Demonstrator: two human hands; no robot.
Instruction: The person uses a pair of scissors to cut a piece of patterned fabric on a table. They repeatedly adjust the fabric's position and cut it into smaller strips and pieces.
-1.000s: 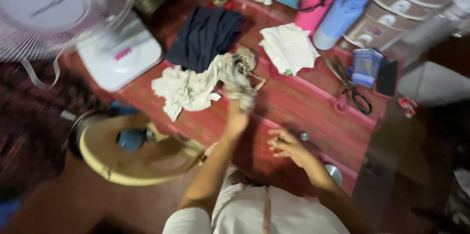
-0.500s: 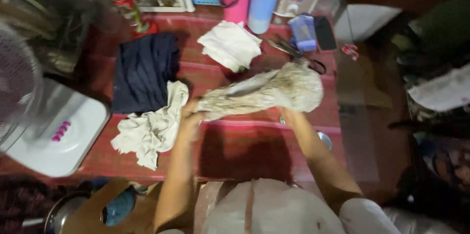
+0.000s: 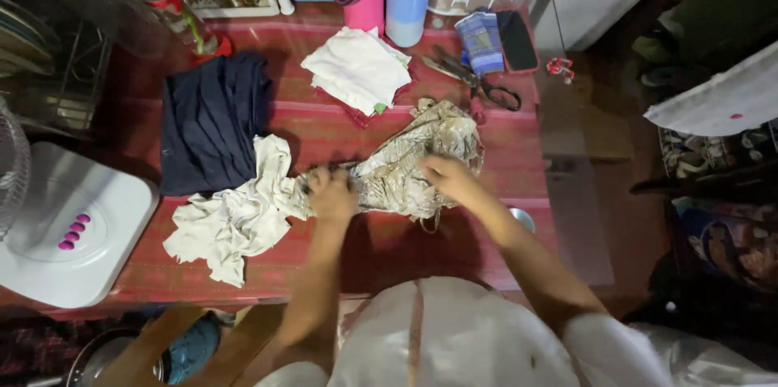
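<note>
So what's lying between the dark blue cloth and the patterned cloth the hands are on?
In the head view, a crumpled cream cloth lies between the dark blue cloth and the patterned cloth, touching both.

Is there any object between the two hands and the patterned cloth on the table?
Nothing visible. The left hand and the right hand both rest directly on the patterned beige cloth. The crumpled cream cloth touches its left end, beside the left hand, not between hand and cloth.

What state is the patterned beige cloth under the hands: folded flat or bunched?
Bunched, not folded. The patterned cloth lies crumpled and creased on the red mat, with the left hand and right hand pressing on it.
</note>
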